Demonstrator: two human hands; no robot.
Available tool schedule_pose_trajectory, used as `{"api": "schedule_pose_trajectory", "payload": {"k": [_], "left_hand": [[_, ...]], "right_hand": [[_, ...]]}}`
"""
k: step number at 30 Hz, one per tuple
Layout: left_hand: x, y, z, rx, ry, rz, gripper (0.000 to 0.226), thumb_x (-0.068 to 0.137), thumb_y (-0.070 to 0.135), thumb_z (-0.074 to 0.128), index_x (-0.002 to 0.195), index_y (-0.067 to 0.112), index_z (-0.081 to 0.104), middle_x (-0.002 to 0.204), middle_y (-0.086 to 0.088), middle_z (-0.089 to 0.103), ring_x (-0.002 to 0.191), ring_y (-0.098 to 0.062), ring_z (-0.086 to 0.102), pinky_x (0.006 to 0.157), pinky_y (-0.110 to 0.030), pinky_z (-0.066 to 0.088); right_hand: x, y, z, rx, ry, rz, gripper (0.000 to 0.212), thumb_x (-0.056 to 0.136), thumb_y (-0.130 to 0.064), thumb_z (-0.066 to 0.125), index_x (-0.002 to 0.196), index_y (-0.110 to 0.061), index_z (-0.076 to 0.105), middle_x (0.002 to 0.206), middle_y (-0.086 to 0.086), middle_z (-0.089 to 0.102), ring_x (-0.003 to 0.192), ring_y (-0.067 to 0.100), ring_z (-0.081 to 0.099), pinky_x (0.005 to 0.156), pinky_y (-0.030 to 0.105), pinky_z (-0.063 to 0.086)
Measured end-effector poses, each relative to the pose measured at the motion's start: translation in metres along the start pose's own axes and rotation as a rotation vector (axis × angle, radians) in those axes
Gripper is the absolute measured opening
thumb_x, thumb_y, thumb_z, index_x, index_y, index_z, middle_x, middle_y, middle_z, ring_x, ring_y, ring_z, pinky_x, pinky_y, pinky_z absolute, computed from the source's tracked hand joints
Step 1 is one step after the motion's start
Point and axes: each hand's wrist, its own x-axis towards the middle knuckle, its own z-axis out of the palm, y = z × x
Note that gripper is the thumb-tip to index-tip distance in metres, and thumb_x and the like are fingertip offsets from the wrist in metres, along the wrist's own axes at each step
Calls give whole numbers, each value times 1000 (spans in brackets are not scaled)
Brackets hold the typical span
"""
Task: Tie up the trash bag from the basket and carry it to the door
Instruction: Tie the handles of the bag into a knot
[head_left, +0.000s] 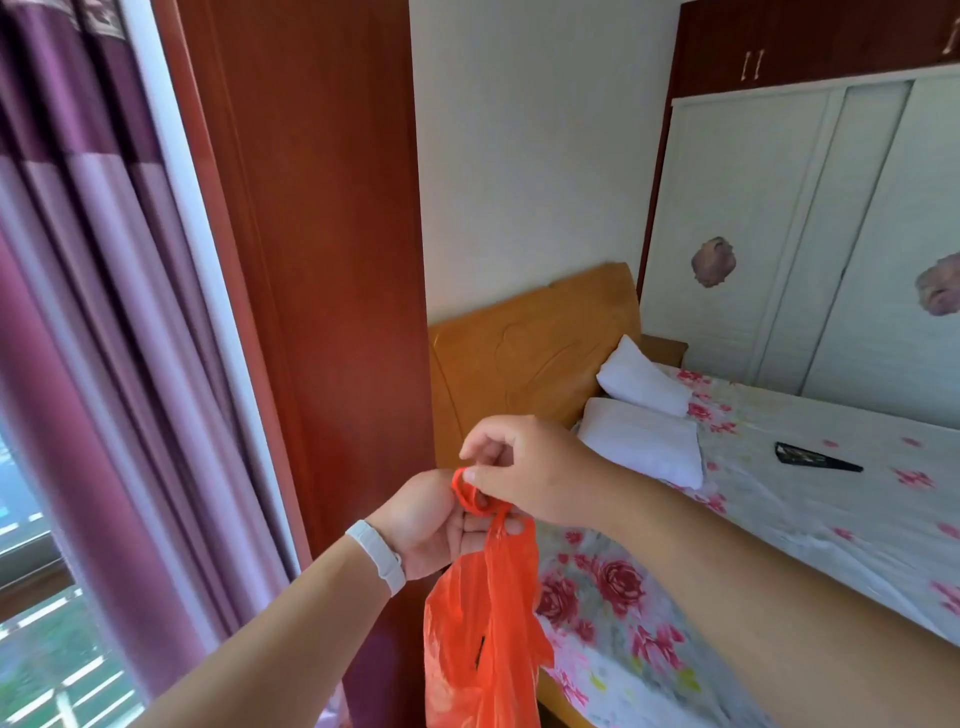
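A thin orange-red plastic trash bag (483, 639) hangs in front of me, its body dropping past the bottom edge of the view. Its twisted handles form a small loop at the top. My left hand (431, 525), with a white band on the wrist, grips the bag's neck from below. My right hand (524, 467) reaches in from the right and pinches the looped handles between thumb and fingers, just above the left hand. The basket and the door are out of sight.
A tall red-brown wooden cabinet (322, 260) stands straight ahead. A bed (779, 519) with a floral sheet, two white pillows and a dark flat object fills the right. Purple curtains (93, 312) and a window are on the left. A white wardrobe (810, 234) stands behind the bed.
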Motion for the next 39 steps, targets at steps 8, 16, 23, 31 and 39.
{"api": "schedule_pose_trajectory", "payload": {"k": [8, 16, 23, 31, 39], "left_hand": [[-4, 8, -5, 50, 169, -9, 47, 72, -7, 28, 102, -5, 64, 93, -19, 74, 79, -23, 71, 48, -22, 44], [-7, 17, -1, 33, 202, 41, 51, 71, -11, 26, 104, -6, 64, 97, -20, 73, 75, -22, 71, 51, -23, 47], [-10, 18, -11, -66, 316, 80, 44, 71, -9, 28, 99, -1, 62, 86, -20, 71, 67, -24, 70, 46, -22, 51], [-17, 14, -29, 23, 404, 91, 43, 69, -10, 25, 96, -2, 58, 70, -17, 65, 59, -27, 64, 52, -27, 48], [-16, 10, -30, 110, 303, 240, 34, 63, -17, 33, 83, -6, 59, 74, -25, 59, 58, -31, 59, 47, -29, 47]], "right_hand": [[-13, 51, 1, 122, -152, 340, 12, 93, -18, 59, 103, -21, 65, 88, -7, 65, 75, 2, 64, 62, 14, 47], [-6, 44, 25, 386, -168, 330, 2, 96, -17, 58, 98, -18, 60, 85, -4, 64, 74, 8, 65, 66, 23, 50], [3, 38, 50, 549, 25, 325, 12, 94, -10, 63, 85, -17, 57, 72, -1, 60, 58, 5, 57, 56, 23, 46], [8, 30, 42, 360, -38, 248, 16, 95, -20, 64, 87, -7, 69, 70, 6, 65, 58, 9, 59, 59, 26, 49], [22, -5, 16, 374, -182, 133, 16, 92, -7, 59, 81, -13, 68, 79, 17, 73, 64, 16, 68, 62, 28, 55]]}}
